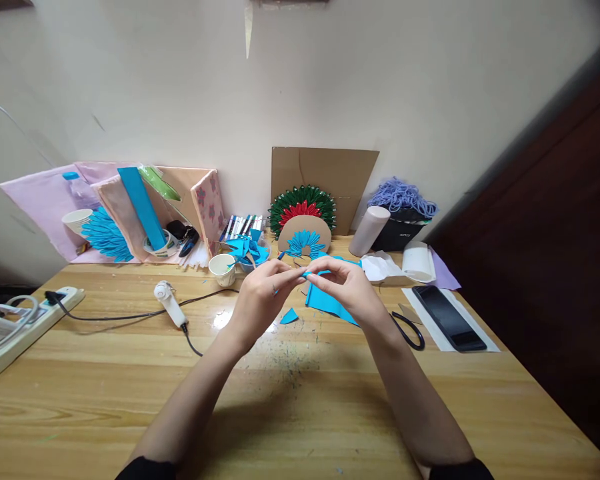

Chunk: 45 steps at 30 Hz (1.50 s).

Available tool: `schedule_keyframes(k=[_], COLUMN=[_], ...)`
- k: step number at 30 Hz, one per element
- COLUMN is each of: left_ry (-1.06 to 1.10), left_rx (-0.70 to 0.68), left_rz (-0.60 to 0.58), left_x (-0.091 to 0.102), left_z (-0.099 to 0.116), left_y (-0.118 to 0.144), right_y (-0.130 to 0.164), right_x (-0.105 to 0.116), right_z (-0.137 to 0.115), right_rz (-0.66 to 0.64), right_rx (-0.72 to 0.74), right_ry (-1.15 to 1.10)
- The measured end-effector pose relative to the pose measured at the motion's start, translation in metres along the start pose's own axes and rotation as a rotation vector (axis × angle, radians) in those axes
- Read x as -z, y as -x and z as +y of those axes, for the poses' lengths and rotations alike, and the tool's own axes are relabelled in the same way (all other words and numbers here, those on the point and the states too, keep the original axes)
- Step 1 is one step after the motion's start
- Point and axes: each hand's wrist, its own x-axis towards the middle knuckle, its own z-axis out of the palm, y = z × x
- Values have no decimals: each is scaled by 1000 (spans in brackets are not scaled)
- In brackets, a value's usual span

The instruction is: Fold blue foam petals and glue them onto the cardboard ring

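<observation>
My left hand and my right hand meet above the middle of the table. Their fingertips pinch a small blue paper piece between them; most of it is hidden by the fingers. Beneath and behind my right hand lies a larger blue sheet. A loose blue triangular scrap rests on the wood below the hands. Just beyond them, a round cardboard disc carries a fan of blue petals. Behind that stands a green and red petal piece.
At left are a white corded tool and a power strip. A paper cup stands near a tub of blue scraps. On the right lie black scissor handles and a phone. Cardboard leans on the wall.
</observation>
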Motion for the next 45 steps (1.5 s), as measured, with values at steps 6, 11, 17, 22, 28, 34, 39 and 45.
schedule_keyframes(k=[6, 11, 17, 22, 28, 34, 39, 45], left_ry=[122, 253, 234, 168, 145, 155, 447, 678], left_rx=[134, 246, 226, 182, 200, 331, 516, 663], left_rz=[-28, -48, -56, -80, -81, 16, -50, -179], left_x=[3, 3, 5, 5, 7, 20, 16, 0], left_z=[4, 5, 8, 10, 6, -3, 0, 2], left_y=[-2, -3, -4, -4, -4, -8, -8, -4], right_y=[2, 5, 7, 8, 7, 3, 1, 1], right_x=[0, -1, -1, -2, -3, 6, 6, -5], right_z=[-2, -6, -12, -12, -5, -4, -3, 4], right_rz=[48, 121, 104, 105, 155, 229, 206, 93], right_rx=[179, 302, 352, 344, 276, 161, 115, 114], right_ry=[146, 294, 390, 383, 260, 72, -26, -5])
